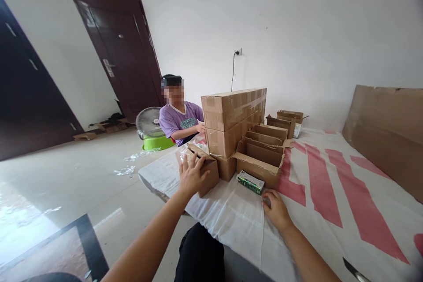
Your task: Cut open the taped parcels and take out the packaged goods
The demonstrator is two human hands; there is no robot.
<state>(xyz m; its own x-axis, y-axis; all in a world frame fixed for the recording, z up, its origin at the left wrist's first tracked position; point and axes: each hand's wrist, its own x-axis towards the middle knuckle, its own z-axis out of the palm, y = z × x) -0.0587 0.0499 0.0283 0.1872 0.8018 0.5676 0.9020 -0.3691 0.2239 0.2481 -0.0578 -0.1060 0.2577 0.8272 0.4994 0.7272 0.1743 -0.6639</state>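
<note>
My left hand [191, 175] lies with spread fingers against the near side of a small open cardboard box [209, 172] on the cloth-covered surface [310, 216]. My right hand [276, 210] rests on the cloth, fingers curled down, just right of a small green and white packet [250, 182]. The packet lies in front of an open cardboard box [259, 164]. Whether the right hand holds anything is hidden.
Two sealed cartons [233, 119] are stacked behind the small box, with several open boxes [280, 128] in a row to the right. A person in a purple shirt [180, 121] sits beyond them beside a fan [148, 122]. A big cardboard sheet [386, 132] leans at the right. A knife [355, 271] lies near the bottom right.
</note>
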